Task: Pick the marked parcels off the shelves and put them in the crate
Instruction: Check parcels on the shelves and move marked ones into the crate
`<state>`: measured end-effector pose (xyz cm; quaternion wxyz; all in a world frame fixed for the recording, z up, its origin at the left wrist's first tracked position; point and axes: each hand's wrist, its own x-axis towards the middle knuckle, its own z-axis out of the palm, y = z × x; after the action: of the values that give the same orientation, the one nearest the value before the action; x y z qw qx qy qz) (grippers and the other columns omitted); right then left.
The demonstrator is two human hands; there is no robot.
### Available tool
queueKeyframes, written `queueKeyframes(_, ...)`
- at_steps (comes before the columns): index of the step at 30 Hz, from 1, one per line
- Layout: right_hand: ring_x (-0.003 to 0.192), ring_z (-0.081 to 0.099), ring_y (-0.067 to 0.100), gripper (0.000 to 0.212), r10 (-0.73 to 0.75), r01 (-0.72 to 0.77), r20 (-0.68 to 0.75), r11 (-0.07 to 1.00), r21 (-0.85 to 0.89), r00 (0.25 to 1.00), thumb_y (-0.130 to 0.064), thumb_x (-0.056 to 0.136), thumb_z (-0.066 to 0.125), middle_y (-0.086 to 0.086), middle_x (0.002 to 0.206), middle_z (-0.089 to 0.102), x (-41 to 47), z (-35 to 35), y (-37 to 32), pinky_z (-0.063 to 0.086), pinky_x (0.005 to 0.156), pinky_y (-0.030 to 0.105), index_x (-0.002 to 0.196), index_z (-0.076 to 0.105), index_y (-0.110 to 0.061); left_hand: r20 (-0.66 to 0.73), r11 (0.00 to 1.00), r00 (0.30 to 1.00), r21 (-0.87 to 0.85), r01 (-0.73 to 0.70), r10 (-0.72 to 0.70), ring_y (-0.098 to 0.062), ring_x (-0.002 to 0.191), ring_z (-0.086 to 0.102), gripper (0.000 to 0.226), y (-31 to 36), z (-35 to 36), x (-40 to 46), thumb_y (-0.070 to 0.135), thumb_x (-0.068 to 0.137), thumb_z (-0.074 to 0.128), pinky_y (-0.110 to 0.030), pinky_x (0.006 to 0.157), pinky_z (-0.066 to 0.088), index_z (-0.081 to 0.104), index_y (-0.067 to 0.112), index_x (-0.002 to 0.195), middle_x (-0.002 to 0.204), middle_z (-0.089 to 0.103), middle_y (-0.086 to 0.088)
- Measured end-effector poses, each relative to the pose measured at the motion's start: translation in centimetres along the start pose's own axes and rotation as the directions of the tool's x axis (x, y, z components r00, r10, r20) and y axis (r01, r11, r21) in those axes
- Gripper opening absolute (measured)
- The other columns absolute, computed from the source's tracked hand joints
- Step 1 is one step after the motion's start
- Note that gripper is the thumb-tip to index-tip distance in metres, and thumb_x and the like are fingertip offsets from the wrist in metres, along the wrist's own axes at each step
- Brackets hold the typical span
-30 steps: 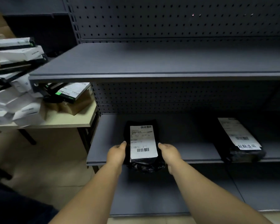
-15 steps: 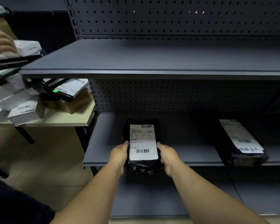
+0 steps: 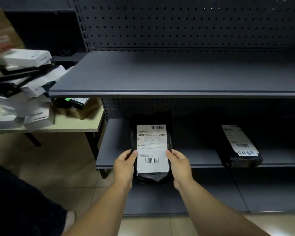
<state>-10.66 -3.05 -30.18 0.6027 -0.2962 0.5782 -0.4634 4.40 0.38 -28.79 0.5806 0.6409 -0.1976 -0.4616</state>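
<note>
A black plastic parcel (image 3: pixel 151 147) with a white barcode label lies at the front of the middle shelf (image 3: pixel 114 150), its near end hanging over the shelf edge. My left hand (image 3: pixel 124 166) grips its left side and my right hand (image 3: pixel 180 165) grips its right side, thumbs on top. A second black parcel (image 3: pixel 240 147) with a white label carrying handwritten marks lies farther right on the same shelf. No crate is in view.
The upper shelf (image 3: pixel 177 79) juts out above the parcels, and a lower shelf (image 3: pixel 211 193) sits beneath. To the left a beige table (image 3: pixel 66 126) carries a leaning pile of white and black boxes (image 3: pixel 24 86) and a brown carton. Tiled floor lies below.
Both hands have drawn the parcel toward me, so more of it overhangs the shelf edge. The view has shifted closer and lower. Another person's hand at the left boxes is gone from sight.
</note>
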Motion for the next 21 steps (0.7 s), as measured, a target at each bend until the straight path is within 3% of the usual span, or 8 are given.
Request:
queueKeyframes(5, 0.062, 0.065, -0.011, 0.031, -0.024, 0.024, -0.012, 0.999, 0.043, 1.0, -0.012, 0.088, 0.065, -0.012, 0.08, 0.069, -1.6, -0.6, 0.4, 0.044, 0.048, 0.003, 0.118, 0.06, -0.006, 0.004, 0.999, 1.0, -0.022, -0.027, 0.028, -0.006, 0.07, 0.069, 0.012, -0.1, -0.6, -1.3, 0.012, 0.089, 0.063, -0.017, 0.06, 0.054, 0.068, 0.01, 0.099, 0.084, 0.074, 0.002)
queueKeyframes(7, 0.066, 0.067, -0.008, 0.029, -0.025, 0.026, -0.017, 0.998, 0.053, 1.0, -0.012, 0.087, 0.066, -0.01, 0.083, 0.071, -2.0, -0.9, 0.6, 0.046, 0.051, 0.004, 0.116, 0.061, -0.008, 0.0, 0.999, 1.0, -0.029, -0.032, 0.032, 0.001, 0.063, 0.067, 0.008, -0.2, -0.6, -1.7, 0.009, 0.089, 0.063, -0.012, 0.056, 0.052, 0.068, 0.012, 0.094, 0.077, 0.073, 0.008)
queueKeyframes(11, 0.068, 0.068, -0.005, 0.023, -0.028, 0.03, -0.031, 0.997, 0.076, 0.999, -0.011, 0.086, 0.067, -0.009, 0.083, 0.072, -2.3, -1.1, 0.7, 0.048, 0.052, 0.006, 0.108, 0.062, -0.013, 0.007, 0.998, 0.999, -0.041, -0.039, 0.039, -0.004, 0.069, 0.068, 0.011, -0.3, -0.5, -2.2, 0.008, 0.088, 0.063, -0.013, 0.062, 0.054, 0.068, 0.009, 0.098, 0.086, 0.073, 0.002)
queueKeyframes(15, 0.07, 0.067, -0.005, 0.022, -0.035, 0.038, -0.045, 0.997, 0.07, 0.998, -0.012, 0.086, 0.068, -0.008, 0.087, 0.071, -2.3, -1.2, 0.5, 0.048, 0.054, 0.006, 0.107, 0.062, -0.015, 0.005, 0.997, 0.999, -0.068, -0.037, 0.037, -0.018, 0.085, 0.066, 0.014, -0.3, -0.2, -2.2, 0.009, 0.088, 0.063, -0.026, 0.077, 0.054, 0.067, 0.008, 0.102, 0.094, 0.072, -0.004)
queueKeyframes(21, 0.079, 0.065, -0.002, 0.027, -0.033, 0.035, -0.057, 0.999, 0.036, 0.998, -0.015, 0.086, 0.068, -0.007, 0.09, 0.071, -1.5, -1.2, -0.1, 0.048, 0.056, 0.007, 0.112, 0.063, -0.011, 0.009, 0.999, 1.0, -0.032, -0.022, 0.022, -0.02, 0.094, 0.068, 0.026, -0.6, 0.3, -1.0, 0.015, 0.087, 0.066, -0.034, 0.085, 0.054, 0.066, 0.006, 0.112, 0.101, 0.072, -0.007)
